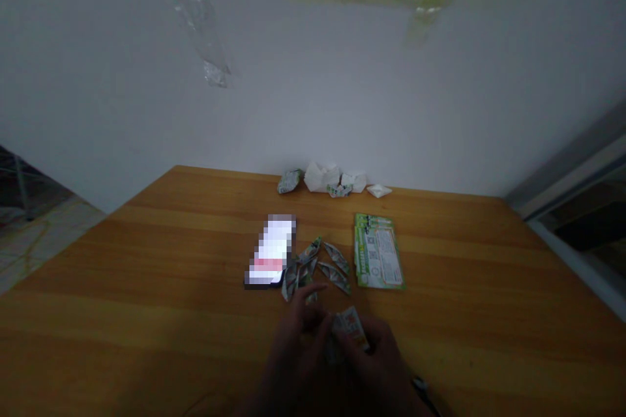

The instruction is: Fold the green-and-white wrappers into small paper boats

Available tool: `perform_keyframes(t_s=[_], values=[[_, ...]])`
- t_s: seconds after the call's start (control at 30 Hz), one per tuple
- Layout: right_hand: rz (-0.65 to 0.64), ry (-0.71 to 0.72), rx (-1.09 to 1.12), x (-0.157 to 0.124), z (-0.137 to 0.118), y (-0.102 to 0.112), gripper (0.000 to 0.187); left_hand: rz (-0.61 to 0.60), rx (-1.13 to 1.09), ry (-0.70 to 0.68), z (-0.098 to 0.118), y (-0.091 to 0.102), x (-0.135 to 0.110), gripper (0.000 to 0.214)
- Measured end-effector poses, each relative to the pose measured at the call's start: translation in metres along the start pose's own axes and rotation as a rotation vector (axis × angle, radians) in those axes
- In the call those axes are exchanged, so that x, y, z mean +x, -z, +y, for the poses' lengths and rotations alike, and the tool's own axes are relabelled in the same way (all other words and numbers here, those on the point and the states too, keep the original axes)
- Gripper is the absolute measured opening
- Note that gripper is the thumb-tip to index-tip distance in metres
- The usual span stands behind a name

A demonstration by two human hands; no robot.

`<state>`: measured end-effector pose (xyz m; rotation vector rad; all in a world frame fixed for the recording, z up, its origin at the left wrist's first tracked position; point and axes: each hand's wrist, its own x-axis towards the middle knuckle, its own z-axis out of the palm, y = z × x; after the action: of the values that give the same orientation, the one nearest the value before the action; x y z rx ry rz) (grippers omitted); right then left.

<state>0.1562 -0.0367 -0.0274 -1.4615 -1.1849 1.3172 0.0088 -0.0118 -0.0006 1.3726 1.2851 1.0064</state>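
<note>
Dim light covered a wooden table (147, 287) set against a white wall (342, 111). At 6 o'clock, the left hand (298, 345) and right hand (381, 358) were both closed on a folded printed paper (348, 324). Folded pieces (317, 267) lay at 12 o'clock from it, between a phone (271, 251) and a green leaflet (379, 251).

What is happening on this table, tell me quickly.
A person's left hand and right hand together hold a small printed paper piece low over the wooden table, seemingly folding it. Just beyond lies a cluster of folded paper pieces, with a lit phone to its left and a stack of green printed sheets to its right. More folded shapes, mostly white, sit by the wall.
</note>
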Motion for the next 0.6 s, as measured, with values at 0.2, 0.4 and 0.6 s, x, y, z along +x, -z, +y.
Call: perform_keyframes(t_s=[0.2, 0.4, 0.6], values=[[-0.092, -0.008, -0.101, -0.001, -0.011, 0.005, 0.041, -0.232, 0.161, 0.007, 0.005, 0.006, 0.005, 0.02], [-0.141, 0.045, -0.128, -0.007, -0.006, -0.001, 0.037, -0.071, 0.222, 0.053, 0.001, 0.006, 0.003, 0.021], [-0.072, 0.123, -0.241, -0.007, 0.0, -0.008, 0.039, -0.055, 0.106, 0.054, 0.003, 0.003, 0.002, 0.023]])
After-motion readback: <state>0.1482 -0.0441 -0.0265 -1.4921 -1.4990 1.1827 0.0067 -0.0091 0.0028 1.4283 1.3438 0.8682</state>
